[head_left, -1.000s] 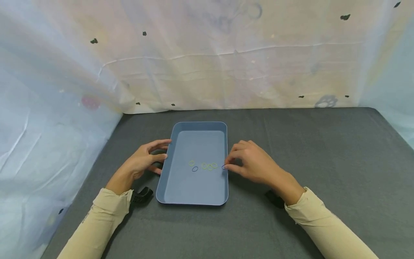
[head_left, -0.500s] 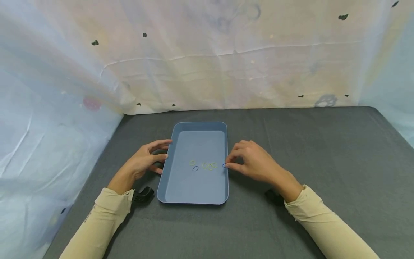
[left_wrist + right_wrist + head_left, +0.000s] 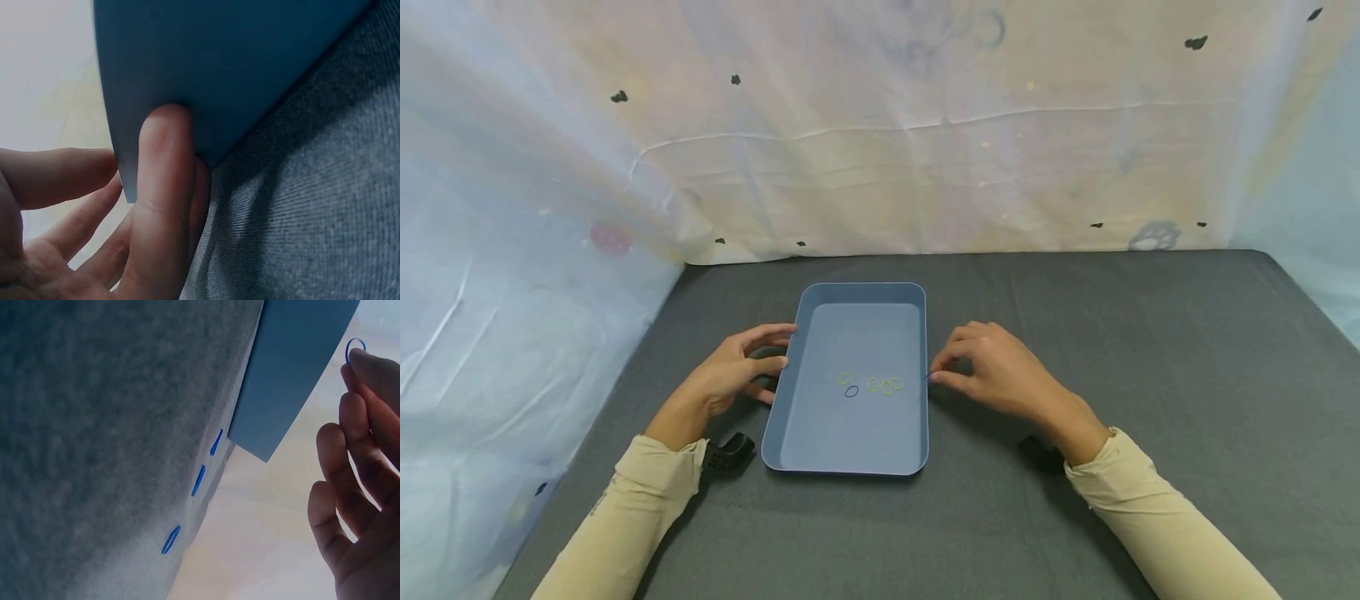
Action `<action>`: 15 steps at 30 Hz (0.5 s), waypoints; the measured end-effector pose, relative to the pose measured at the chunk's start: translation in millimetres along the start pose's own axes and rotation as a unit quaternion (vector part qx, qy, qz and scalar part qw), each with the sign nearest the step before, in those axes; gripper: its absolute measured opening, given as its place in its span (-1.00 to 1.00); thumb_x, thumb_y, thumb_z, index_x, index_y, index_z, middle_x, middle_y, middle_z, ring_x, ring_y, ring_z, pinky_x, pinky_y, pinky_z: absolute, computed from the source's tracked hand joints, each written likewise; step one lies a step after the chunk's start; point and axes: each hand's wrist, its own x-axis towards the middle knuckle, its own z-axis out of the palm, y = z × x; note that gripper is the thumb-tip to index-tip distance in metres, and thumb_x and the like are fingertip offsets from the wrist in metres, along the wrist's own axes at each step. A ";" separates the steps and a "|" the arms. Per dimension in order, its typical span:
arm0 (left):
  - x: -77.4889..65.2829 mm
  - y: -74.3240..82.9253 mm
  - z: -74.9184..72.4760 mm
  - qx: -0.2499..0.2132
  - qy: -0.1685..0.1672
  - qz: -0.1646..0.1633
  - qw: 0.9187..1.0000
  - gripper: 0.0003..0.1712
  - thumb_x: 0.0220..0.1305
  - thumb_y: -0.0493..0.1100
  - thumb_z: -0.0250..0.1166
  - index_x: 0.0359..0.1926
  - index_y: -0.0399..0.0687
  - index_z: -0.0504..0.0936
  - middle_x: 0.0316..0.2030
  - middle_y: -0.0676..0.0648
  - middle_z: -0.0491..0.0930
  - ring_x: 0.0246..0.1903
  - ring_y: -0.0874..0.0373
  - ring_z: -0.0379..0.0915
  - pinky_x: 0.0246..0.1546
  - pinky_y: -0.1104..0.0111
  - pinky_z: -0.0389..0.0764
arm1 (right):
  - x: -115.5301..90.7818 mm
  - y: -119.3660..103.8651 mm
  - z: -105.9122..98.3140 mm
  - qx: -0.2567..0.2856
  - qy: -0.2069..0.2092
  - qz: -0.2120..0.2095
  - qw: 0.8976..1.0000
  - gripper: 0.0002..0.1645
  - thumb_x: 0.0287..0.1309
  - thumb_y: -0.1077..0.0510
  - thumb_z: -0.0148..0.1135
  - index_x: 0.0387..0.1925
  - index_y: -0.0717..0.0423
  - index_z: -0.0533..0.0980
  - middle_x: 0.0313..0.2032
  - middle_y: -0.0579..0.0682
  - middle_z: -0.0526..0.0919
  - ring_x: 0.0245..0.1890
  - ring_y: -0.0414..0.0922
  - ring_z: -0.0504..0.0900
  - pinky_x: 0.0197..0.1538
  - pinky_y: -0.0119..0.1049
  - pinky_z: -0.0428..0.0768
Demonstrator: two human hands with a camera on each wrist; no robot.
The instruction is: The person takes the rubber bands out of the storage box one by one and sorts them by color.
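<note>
In the head view, a shallow blue-grey tray [image 3: 865,433] lies on the table. My left hand [image 3: 730,371] is at its left side, fingertips touching the outer wall and rim. Just outside the right rim, my right hand [image 3: 996,371] pinches a thin blue rubber band [image 3: 356,340] between thumb and index finger; the other fingers are bent and hold nothing. Inside the tray lie several yellow rubber bands [image 3: 896,377] and one blue rubber band [image 3: 852,397]. Three blue rubber bands [image 3: 198,480] lie on the cloth beside the tray in the right wrist view, hidden by my hand in the head view.
Dark grey cloth [image 3: 1112,350] covers the table. A pale patterned curtain [image 3: 925,183] hangs behind the far edge, with more curtain at both sides. Dark wrist devices [image 3: 730,452] sit under the cuffs.
My right hand has shifted right with the blue rubber band, from over the tray's right rim to just outside it. My left hand and the bands in the tray stay in place.
</note>
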 end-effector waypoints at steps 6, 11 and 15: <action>0.6 -1.3 -1.2 0.000 -0.002 0.001 1.000 -0.33 0.44 -0.24 0.19 0.50 0.05 0.23 0.45 -0.27 0.14 0.06 -0.13 0.48 -0.26 0.07 0.76 | -1.3 2.3 -1.9 -0.004 0.005 0.010 1.000 -0.94 0.08 0.02 0.50 -0.35 -0.20 0.75 -0.36 -0.25 0.66 -0.27 -0.13 0.60 -0.09 -0.16 0.52; 1.6 -2.6 -3.1 -0.013 -0.007 -0.003 1.000 -0.31 0.43 -0.23 0.21 0.50 0.07 0.23 0.45 -0.26 0.13 -0.01 -0.04 0.53 -0.25 0.07 0.76 | -1.8 4.6 -3.9 -0.005 0.008 0.013 1.000 -0.94 0.08 0.03 0.50 -0.35 -0.19 0.75 -0.36 -0.25 0.66 -0.27 -0.14 0.60 -0.10 -0.16 0.52; 0.4 -2.6 -4.1 -0.013 -0.012 -0.003 1.000 -0.30 0.44 -0.22 0.21 0.51 0.09 0.21 0.47 -0.26 0.11 0.01 -0.05 0.52 -0.24 0.08 0.76 | -2.9 6.7 -5.2 -0.004 0.010 0.017 1.000 -0.94 0.08 0.04 0.50 -0.36 -0.20 0.75 -0.35 -0.26 0.66 -0.27 -0.14 0.60 -0.13 -0.18 0.53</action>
